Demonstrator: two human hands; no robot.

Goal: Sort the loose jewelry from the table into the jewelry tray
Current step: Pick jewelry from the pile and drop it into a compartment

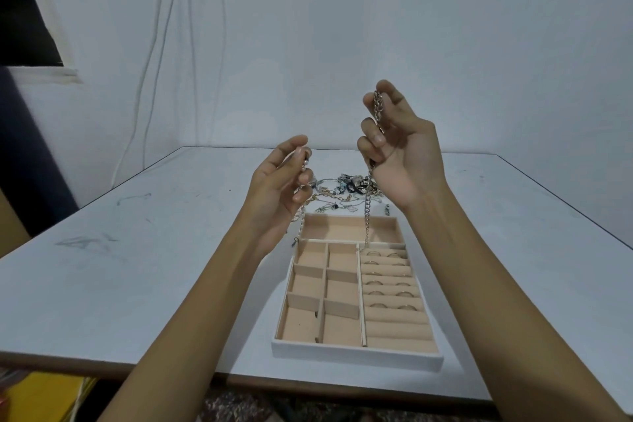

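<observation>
In the head view, both hands are raised above the table [137, 250], palms turned toward the camera. The right hand [397, 151] is higher; its fingers are curled in, and the thumb and first finger pinch a silver chain [368, 212] at the top. The chain runs down through the curled fingers and hangs in a loose line over the far part of the jewelry tray [356, 355]. The left hand [281, 181] is lower and to the left, with the fingers bent and closed on a thin piece of jewelry [304, 161]; its lower end hangs down beside the left far corner of the tray. I cannot tell if the two hands hold one piece or two.

The tray stands on the table near the front edge, between the two forearms. It has a long compartment at the far end, six small compartments on the left, and padded rolls on the right with several rings [373, 253] pushed between them. The pile of loose jewelry [342, 188] lies on the table just behind the tray
</observation>
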